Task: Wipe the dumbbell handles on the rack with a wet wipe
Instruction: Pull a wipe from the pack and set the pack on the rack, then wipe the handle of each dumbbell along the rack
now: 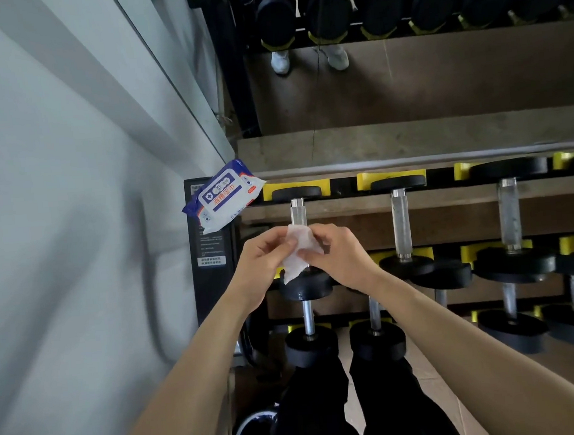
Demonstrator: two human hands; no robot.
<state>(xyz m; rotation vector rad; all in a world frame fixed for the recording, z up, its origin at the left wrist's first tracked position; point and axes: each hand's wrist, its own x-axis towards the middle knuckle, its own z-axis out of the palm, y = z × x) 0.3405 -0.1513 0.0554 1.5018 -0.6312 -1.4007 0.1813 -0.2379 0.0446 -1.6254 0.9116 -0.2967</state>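
Note:
A white wet wipe (299, 250) is pinched between my left hand (263, 265) and my right hand (338, 258), both held just above the leftmost dumbbell of the top row. That dumbbell's chrome handle (298, 211) shows above my fingers; its lower part is hidden by the wipe and hands. Two more chrome handles stand to the right, the middle one (401, 223) and the right one (509, 215). The black and yellow rack (394, 178) carries them between black weight discs.
A blue and white wet wipe pack (224, 196) lies on the rack's left end. A lower row of dumbbells (377, 339) sits nearer me. A mirror (439, 78) behind reflects the rack and white shoes. A pale wall (71, 200) closes the left side.

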